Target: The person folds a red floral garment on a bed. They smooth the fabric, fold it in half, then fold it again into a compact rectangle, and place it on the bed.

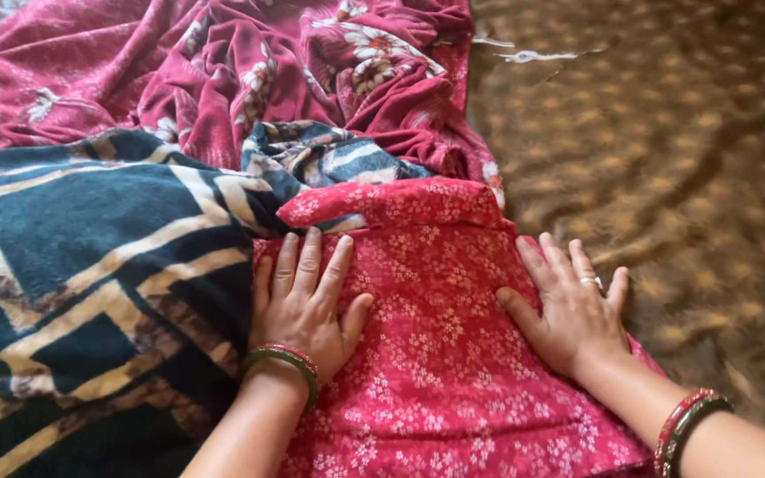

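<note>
A red cloth with small white flowers (440, 336) lies spread in front of me, its far edge folded over into a roll. My left hand (305, 305) lies flat on the cloth's left side, fingers apart, green and red bangles on the wrist. My right hand (570, 310) presses flat on the cloth's right edge, a ring on one finger and bangles on the forearm. Neither hand grips anything.
A dark blue blanket with cream geometric bands (90, 283) lies to the left, partly under the red cloth. A crumpled maroon velvet blanket with large flowers (250, 71) lies beyond. A brown patterned cover (683, 159) fills the right side.
</note>
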